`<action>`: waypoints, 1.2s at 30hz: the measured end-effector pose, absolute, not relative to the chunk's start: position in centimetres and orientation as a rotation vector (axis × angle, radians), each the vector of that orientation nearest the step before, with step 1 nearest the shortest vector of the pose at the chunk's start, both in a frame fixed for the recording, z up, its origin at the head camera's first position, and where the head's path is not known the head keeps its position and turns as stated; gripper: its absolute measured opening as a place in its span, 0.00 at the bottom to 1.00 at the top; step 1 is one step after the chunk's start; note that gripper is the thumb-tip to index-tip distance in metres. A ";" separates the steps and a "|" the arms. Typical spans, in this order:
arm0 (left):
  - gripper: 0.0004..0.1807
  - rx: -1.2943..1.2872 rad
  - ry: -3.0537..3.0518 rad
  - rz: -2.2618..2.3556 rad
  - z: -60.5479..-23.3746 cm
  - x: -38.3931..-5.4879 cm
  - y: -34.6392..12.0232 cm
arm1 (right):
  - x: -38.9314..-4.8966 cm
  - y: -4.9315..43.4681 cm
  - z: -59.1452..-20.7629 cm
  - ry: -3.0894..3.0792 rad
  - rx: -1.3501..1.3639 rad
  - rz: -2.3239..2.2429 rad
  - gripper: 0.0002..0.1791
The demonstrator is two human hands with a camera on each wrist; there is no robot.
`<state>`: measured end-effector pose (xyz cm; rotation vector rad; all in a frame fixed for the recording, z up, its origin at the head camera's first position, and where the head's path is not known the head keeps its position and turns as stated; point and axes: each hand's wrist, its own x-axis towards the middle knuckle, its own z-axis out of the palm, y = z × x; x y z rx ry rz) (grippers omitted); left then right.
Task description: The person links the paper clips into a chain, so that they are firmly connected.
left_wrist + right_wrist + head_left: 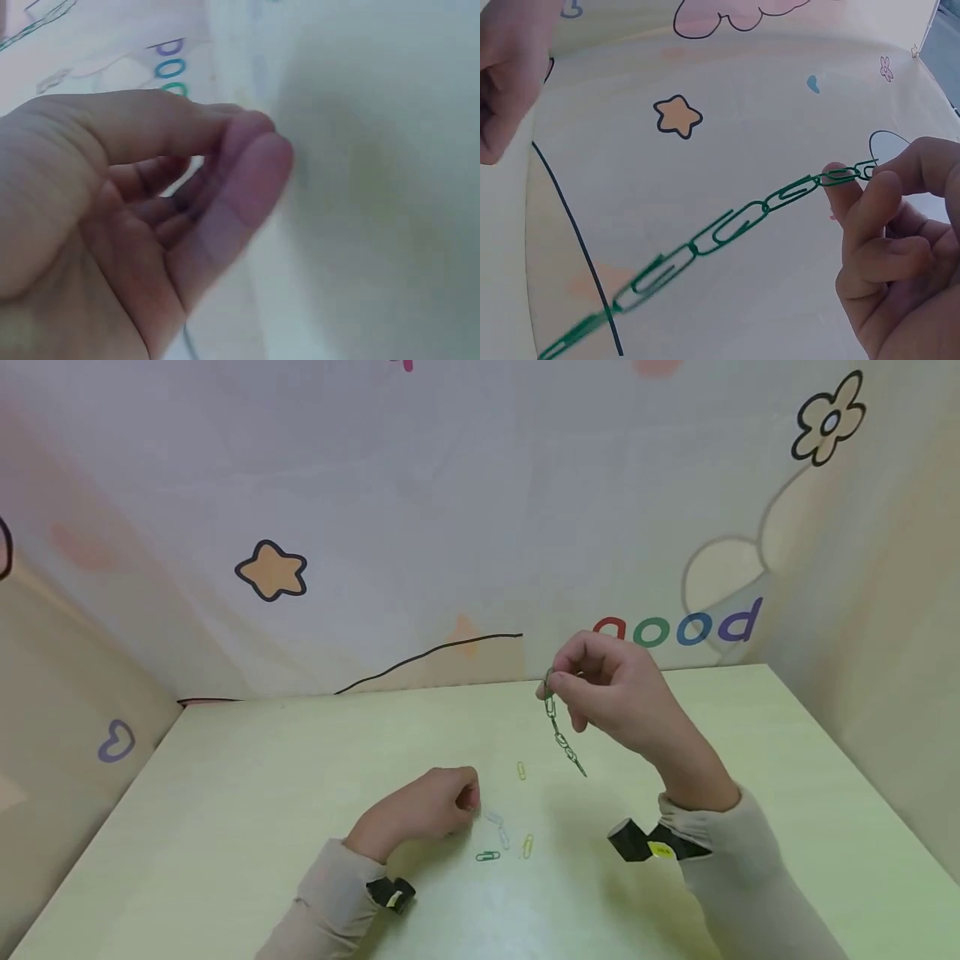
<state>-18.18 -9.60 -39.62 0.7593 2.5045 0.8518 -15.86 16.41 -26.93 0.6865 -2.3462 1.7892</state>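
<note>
My right hand (pixel 618 693), raised over the table, pinches the top end of a chain of green paper clips (pixel 694 247) between thumb and forefinger. In the head view the chain dangles at a slant, its lower end clear of the tabletop. Low over the table, my left hand (pixel 427 806) has curled fingers. Its thumb and fingertip (pixel 262 165) meet, and nothing shows between them. Just right of it lie two whitish paper clips (pixel 504 837), close together. A loose green paper clip (pixel 488 856) lies in front of these.
A yellow paper clip (pixel 527 847) lies right of the whitish ones, and another yellow paper clip (pixel 521 771) sits farther back. The pale tabletop (pixel 262 793) meets a printed cloth backdrop (pixel 420 527) at the back, with cloth at both sides.
</note>
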 end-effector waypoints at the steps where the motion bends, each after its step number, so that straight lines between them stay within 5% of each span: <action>1: 0.08 0.749 2.483 0.918 -39.2 -18.2 -9.8 | -15.9 16.3 -27.0 -2.330 0.695 1.797 0.02; 16: 0.09 0.972 2.418 1.862 -28.3 -15.7 -11.0 | -15.1 14.0 -27.1 -2.185 0.718 1.769 0.03; 36: 0.07 1.122 2.099 2.202 -26.4 -15.4 -8.5 | -13.7 11.8 -27.5 -2.034 0.861 1.592 0.09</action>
